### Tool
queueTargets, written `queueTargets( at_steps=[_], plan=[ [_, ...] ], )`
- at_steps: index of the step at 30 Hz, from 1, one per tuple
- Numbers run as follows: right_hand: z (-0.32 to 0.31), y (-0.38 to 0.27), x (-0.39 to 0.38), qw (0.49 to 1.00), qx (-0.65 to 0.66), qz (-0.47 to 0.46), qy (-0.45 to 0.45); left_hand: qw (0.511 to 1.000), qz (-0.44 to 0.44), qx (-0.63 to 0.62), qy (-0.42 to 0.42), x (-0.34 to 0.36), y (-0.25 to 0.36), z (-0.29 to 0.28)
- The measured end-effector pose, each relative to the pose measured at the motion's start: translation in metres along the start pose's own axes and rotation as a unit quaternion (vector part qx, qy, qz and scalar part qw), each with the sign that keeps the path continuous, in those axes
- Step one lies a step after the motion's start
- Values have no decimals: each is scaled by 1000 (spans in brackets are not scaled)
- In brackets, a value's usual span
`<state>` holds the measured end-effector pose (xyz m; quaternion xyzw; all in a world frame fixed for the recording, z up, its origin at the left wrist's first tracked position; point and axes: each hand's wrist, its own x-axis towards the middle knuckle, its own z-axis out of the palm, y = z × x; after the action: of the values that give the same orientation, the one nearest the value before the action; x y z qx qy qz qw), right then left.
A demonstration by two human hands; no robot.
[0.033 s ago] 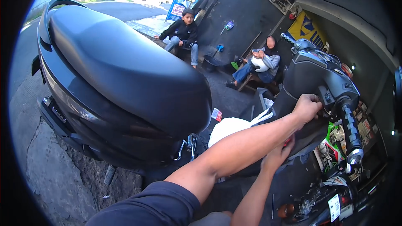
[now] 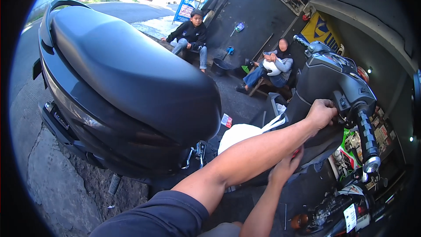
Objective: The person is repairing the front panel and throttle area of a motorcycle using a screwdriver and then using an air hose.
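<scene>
A dark scooter stands before me, its long black seat at the left and its handlebar at the right. My left hand reaches across to the front panel, right below the handlebar switches. Its fingers are closed against the panel's edge; what they grip is hidden. Lower down, under the left forearm, my right hand is closed by the lower part of the panel. A small red object shows at its fingertips, mostly covered, its kind unclear.
A white bag sits between seat and front panel. Two people sit by the dark wall, one with a white helmet. Another motorbike stands close at the lower right. A bucket is on the floor behind.
My right hand has shifted slightly down and to the left. The left hand stays at the same spot on the panel.
</scene>
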<state>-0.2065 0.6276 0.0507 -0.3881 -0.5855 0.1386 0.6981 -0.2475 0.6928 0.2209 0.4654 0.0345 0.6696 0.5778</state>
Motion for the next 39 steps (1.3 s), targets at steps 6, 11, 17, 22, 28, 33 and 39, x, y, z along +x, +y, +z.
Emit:
queueTargets(
  at_steps=[6, 11, 17, 22, 28, 33, 39],
  plan=[
    [15, 15, -142, 965, 130, 208, -96, 1000, -7, 3, -25, 8, 0, 6],
    [19, 100, -191, 906, -176, 17, -385, 998, 41, 35, 22, 10, 4, 1],
    [50, 97, -196, 906, -199, 57, -369, 998, 40, 43, 32, 0, -13, 3],
    [63, 90, -213, 906, -204, 52, -367, 999, 28, 32, 34, -3, -10, 5],
    [51, 101, -233, 908, -223, 58, -351, 996, 51, 46, 53, 7, -20, 1],
    [45, 103, -221, 913, -256, 69, -311, 999, 26, 42, 9, -1, -12, -1],
    [55, 97, -209, 907, -270, 74, -314, 997, 25, 75, 1, -7, -12, 1]
  ],
)
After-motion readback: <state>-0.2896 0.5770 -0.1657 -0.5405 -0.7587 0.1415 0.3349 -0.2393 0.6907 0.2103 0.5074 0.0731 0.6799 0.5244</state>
